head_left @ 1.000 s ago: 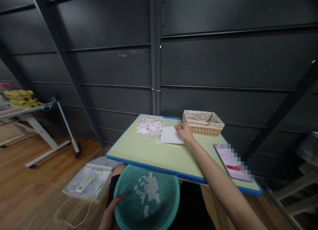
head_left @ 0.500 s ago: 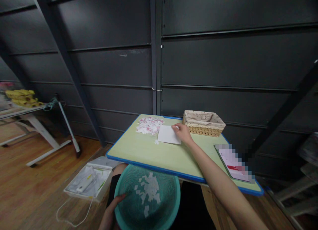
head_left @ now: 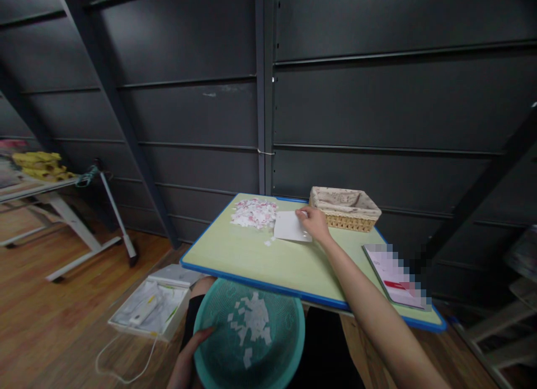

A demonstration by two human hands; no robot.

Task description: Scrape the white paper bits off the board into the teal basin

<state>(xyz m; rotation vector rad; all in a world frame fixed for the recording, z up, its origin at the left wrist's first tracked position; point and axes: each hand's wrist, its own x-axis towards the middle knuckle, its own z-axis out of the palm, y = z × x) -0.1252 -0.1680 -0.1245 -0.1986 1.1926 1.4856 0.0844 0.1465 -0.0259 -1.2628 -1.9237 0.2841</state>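
My right hand point(head_left: 314, 223) pinches the right edge of a white card point(head_left: 289, 226) low over the yellow-green tabletop point(head_left: 247, 257). Left of the card lies a heap of small white and pink paper pieces point(head_left: 254, 212), and a few loose bits point(head_left: 269, 242) sit just in front of it. Below the table's front edge, my left hand point(head_left: 200, 340) grips the left rim of a teal plastic basin point(head_left: 293, 355), thumb inside and the other fingers hidden. Scattered white paper scraps point(head_left: 254, 322) lie in the basin, which rests at my lap.
A cloth-lined wicker basket point(head_left: 348, 212) stands at the table's back right. A partly blurred flat tablet or board point(head_left: 396, 282) lies near the right edge. On the floor at left is an open white box point(head_left: 146, 308) with a cord. A dark panelled wall point(head_left: 201, 115) rises behind.
My right hand has drawn the card slightly to the right, away from the paper heap. The loose bits in front show a little more. My left hand and the basin have stayed put.
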